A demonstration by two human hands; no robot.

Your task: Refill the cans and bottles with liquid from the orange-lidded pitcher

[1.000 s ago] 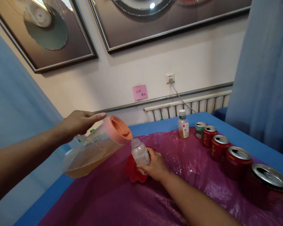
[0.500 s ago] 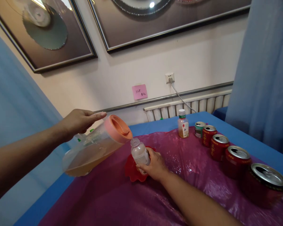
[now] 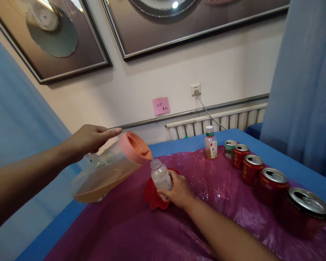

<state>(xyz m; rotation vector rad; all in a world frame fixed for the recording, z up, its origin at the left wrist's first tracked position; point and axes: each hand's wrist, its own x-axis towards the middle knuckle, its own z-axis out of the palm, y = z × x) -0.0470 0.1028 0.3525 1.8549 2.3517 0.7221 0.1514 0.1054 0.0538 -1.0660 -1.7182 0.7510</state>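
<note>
Pale wall up top on the head view, black-rimmed frames (image 3: 73, 54) cropped by the upper border, soft blue curtains (image 3: 301, 90) falling at both sides. Down below, wrinkled, glossy purple plastic (image 3: 119, 232) covers most of a flat blue surface (image 3: 176, 145), whose near edge runs out of sight.

And there's the left hand (image 3: 93, 139), closed at the handle of a cloudy, see-through pitcher (image 3: 97, 177), thumb stretched toward its ridged peach lid (image 3: 134, 148)! Most of the fingers and the handle are hidden. It's tipped over the surface's left edge, amber liquid lying along its lower wall. Lip just beside a bottle mouth; whether they touch, or anything flows, is hard to make out.

Right hand (image 3: 179, 190) gripping that clear, tilted bottle (image 3: 161, 175) near the middle, over a red scalloped dish (image 3: 150, 195); its base is obscured.

Toward the far edge, a white-capped bottle (image 3: 211, 148) stands upright. Five metal cans (image 3: 252, 172) line the right edge, tabs shiny, the nearest one blurred and dark.
</note>
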